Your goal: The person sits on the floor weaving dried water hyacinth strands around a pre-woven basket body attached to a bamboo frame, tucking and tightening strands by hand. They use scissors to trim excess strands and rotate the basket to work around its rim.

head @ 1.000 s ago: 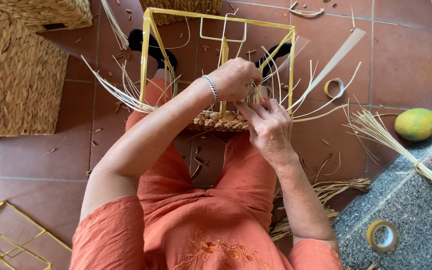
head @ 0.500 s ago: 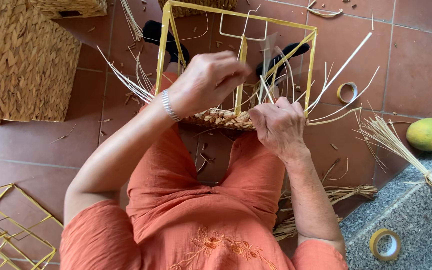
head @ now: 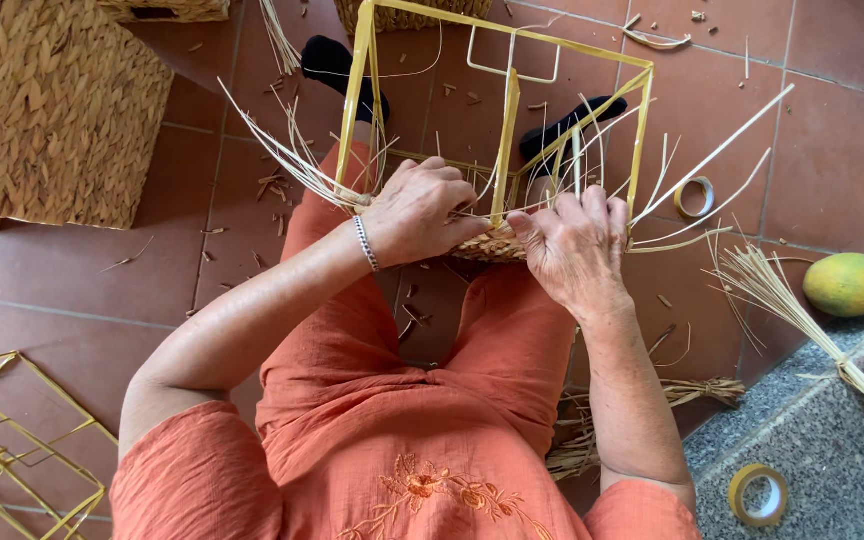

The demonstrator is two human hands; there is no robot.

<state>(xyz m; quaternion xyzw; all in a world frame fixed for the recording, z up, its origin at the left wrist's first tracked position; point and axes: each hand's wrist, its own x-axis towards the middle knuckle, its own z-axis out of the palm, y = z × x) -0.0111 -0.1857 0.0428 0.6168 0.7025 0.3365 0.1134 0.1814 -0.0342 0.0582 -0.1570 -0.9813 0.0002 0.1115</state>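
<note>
On my lap I log a yellow wire box frame [head: 505,95] with a woven straw base [head: 497,245]. My left hand [head: 420,210] and right hand [head: 574,245] pinch pale straw strands [head: 692,170] at that base. Nearby: a tape roll [head: 693,197] and a green mango [head: 847,284] on the floor.

Bright even daylight, soft shadows, sharp, slight edge distortion

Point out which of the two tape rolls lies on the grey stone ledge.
The larger tape roll at the bottom right lies on the speckled grey ledge. The smaller roll sits on the red floor tiles, beside the yellow wire frame.
</note>
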